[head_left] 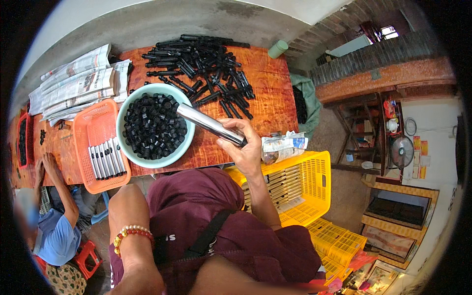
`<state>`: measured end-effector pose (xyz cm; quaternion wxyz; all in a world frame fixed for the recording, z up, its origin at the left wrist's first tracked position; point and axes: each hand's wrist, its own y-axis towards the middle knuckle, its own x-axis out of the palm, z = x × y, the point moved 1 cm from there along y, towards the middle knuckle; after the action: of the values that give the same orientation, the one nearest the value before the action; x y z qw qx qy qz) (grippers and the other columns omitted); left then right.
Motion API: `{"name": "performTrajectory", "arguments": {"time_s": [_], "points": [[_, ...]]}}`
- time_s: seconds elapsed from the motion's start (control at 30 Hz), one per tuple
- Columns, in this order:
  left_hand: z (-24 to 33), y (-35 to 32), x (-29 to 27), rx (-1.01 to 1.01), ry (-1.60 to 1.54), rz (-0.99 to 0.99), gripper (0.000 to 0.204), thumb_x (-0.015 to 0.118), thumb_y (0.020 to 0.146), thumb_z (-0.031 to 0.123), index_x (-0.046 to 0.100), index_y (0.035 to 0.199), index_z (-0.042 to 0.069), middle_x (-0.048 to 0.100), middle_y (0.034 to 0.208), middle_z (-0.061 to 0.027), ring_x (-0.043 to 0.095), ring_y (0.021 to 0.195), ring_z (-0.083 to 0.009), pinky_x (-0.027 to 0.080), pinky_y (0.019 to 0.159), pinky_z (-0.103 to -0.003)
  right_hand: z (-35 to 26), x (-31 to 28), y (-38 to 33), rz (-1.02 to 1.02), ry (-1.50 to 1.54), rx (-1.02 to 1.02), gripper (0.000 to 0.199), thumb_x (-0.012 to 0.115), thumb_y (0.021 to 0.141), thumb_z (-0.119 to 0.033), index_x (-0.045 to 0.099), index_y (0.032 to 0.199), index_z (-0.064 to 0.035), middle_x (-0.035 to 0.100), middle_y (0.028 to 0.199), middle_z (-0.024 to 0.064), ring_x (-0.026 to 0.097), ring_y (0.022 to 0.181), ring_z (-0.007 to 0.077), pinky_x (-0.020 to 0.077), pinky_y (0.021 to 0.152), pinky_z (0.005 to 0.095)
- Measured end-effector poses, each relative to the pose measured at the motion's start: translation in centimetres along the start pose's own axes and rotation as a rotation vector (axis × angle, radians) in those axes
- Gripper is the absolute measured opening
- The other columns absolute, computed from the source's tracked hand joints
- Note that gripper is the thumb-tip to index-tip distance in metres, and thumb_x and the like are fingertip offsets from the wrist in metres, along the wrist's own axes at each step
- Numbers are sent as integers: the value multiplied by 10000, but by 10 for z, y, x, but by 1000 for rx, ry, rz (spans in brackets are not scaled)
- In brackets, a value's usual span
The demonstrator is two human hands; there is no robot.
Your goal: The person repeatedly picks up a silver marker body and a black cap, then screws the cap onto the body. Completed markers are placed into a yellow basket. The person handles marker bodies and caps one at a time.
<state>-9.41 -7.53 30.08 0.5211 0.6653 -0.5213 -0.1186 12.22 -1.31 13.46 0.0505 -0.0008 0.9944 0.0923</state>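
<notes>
My right hand is closed around the lower end of a shiny silver tube. A black part shows at the tube's gripped end. The far end of the tube slants up to the left, over the right rim of a pale green bowl. Small black caps fill that bowl. Lower left, my left hand hangs near the table's front edge, below an orange basket, with a beaded bracelet at its wrist. Its fingers are hidden. Several silver tubes with black ends lie in the orange basket.
Black slender parts are heaped at the back of the wooden table, near a green cup. Folded newspapers lie at left. Yellow crates stand to my right. A co-worker sits at far left.
</notes>
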Motion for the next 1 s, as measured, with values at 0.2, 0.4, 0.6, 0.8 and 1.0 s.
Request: {"name": "performTrajectory", "arguments": {"time_s": [0.2, 0.4, 0.6, 0.8, 1.0], "points": [[11, -14, -23, -14, 663, 88, 246, 689, 709, 26, 526, 894, 41, 491, 927, -70, 495, 854, -186, 447, 708, -318, -1, 8, 5, 16, 12, 3, 328, 676, 757, 58, 508, 1021, -40, 629, 1123, 145, 599, 954, 140, 482, 842, 277], [41, -105, -107, -1161, 1078, 369, 180, 667, 796, -8, 529, 903, 38, 561, 905, -77, 556, 793, -151, 484, 684, -283, -2, 31, 15, 25, 126, 28, 307, 677, 750, 54, 540, 1018, -8, 630, 1109, 132, 601, 996, 178, 468, 897, 326], [43, -163, -122, -1646, 532, 886, 686, 678, 847, 434, 406, 1348, 54, 565, 1185, -84, 554, 1071, -178, 474, 911, -342, -22, 53, 21, -74, -18, 32, 299, 697, 722, 47, 537, 966, -17, 602, 1025, 120, 604, 913, 203, 486, 801, 325], [33, -171, -147, -1552, 333, 973, 366, 621, 900, 331, 554, 1114, 42, 578, 1155, -82, 569, 1066, -224, 452, 971, -417, -25, 55, 20, -89, -171, -82, 386, 741, 684, 39, 541, 1008, -24, 543, 962, 100, 592, 891, 214, 488, 766, 334], [26, -171, -138, -1490, 553, 1164, 241, 620, 922, 288, 627, 947, 48, 633, 850, -1, 627, 806, -97, 553, 765, -316, 2, 32, -12, -46, 106, 88, 497, 725, 761, 22, 498, 1202, -12, 585, 1084, 84, 614, 919, 142, 508, 774, 268]]}}
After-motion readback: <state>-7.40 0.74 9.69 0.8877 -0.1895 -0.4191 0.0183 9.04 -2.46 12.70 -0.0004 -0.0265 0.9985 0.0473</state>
